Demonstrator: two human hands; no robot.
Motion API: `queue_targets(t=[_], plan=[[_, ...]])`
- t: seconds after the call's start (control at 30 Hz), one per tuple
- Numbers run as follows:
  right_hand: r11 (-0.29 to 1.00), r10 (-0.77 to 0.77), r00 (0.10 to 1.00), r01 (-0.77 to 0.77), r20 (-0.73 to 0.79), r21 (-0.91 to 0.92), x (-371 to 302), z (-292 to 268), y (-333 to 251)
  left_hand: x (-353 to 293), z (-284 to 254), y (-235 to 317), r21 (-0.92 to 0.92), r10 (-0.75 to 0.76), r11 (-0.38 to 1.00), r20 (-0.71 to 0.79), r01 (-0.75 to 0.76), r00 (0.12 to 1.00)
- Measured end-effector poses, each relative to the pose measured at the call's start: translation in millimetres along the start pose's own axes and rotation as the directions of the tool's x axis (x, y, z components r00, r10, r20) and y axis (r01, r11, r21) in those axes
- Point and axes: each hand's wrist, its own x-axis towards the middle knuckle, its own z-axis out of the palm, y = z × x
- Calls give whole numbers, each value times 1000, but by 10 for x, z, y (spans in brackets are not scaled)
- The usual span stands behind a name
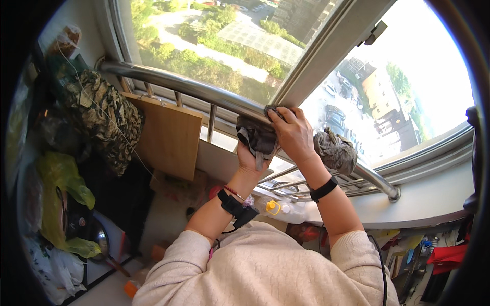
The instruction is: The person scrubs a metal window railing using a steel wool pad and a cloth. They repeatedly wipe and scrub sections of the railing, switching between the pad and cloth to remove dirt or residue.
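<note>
A dark grey cloth — crumpled, one loose flap hanging — is bunched against the steel rail.

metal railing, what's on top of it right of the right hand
A crumpled grey-brown cloth lies over the metal railing there, beside the right hand. The stretch of railing beneath the cloth is covered.

Right hand (fingers bent) lies beside left hand.

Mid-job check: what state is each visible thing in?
Dark grey cloth: bunched, in the left hand.
Right hand: fingers bent at the shiny steel rail, grip unclear.
Grey-brown cloth: crumpled, over the rail.
Rectangular light-brown wooden board: upright beside the rail.
Yellow-green plastic bag: crumpled.
Camouflage-patterned fabric: bunched up.
</note>
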Motion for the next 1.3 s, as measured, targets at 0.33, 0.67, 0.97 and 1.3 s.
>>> queue_targets(t=[0.33,0.67,0.97,1.3], plan=[[995,85,982,-74,167,-72,164,-44,-96,14,-68,72,-29,-29,999,-109,26,994],[1000,-1,998,1,59,8,364,176,-336,-11,84,121,0,-47,999,-194,48,980],[983,180,972,-174,148,-54,265,50,-207,-4,-1,134,-117,-103,989,-147,86,984],[988,149,987,-146,66,-60,-246,-177,175,-24,65,336,-88,-110,990,13,110,994]])
